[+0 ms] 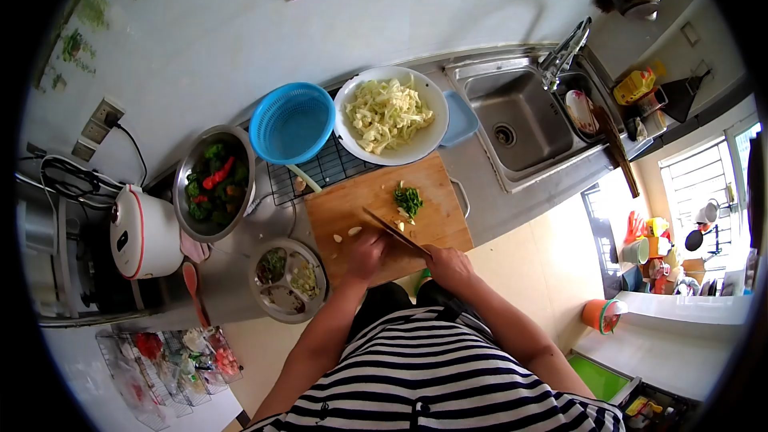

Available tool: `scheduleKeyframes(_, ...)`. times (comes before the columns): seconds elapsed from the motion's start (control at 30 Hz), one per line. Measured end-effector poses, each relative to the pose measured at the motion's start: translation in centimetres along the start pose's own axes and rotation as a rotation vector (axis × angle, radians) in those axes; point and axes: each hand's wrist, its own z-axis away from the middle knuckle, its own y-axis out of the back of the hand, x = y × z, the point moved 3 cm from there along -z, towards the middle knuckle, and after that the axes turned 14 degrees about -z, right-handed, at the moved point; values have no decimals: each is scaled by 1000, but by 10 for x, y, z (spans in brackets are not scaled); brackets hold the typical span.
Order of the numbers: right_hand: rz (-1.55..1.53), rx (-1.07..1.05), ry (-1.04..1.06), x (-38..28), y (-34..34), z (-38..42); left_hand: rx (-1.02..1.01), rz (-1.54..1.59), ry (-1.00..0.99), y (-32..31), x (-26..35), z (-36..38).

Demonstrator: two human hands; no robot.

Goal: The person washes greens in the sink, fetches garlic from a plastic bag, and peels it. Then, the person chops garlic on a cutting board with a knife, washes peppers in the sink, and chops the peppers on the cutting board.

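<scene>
My right hand [450, 266] grips a knife [394, 230] by its handle, at the front edge of the wooden cutting board [344, 206]. The blade points to the far left across the board. Beside the blade, my left hand [368, 253] rests on the board with its fingers curled; whatever they hold is hidden. Two peeled garlic cloves [354, 230] lie just beyond it. Chopped green herbs [409, 202] sit in a small heap beyond the knife, with pale bits [401, 222] near the blade.
Behind the board are a white bowl of shredded cabbage [388, 116] and a blue basket [292, 124]. Leftward stand a steel bowl of broccoli and red pepper [214, 184], a divided plate [288, 282] and a rice cooker [144, 232]. The sink [512, 120] is at right.
</scene>
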Motion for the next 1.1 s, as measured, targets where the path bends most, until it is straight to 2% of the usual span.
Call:
scheduleKeyframes(0.2, -63, -6, -53, 8, 12, 10, 1, 83, 73, -2, 0, 1)
scheduleKeyframes(0.43, -54, 6, -18, 4, 13, 19, -11, 23, 47, 6, 4, -3)
scheduleKeyframes(0.7, -11, -103, -143, -16, 16, 7, 23, 30, 19, -2, 1, -1)
scheduleKeyframes(0.8, -49, -47, -45, -7, -2, -7, 2, 20, 22, -2, 0, 1)
scheduleKeyframes(1.0, -129, 91, -44, 0, 5, -1, 33, 33, 40, 4, 2, 1)
scheduleKeyframes(1.1, -95, 27, -51, 4, 11, 9, 51, 44, 116, 25, 0, 6)
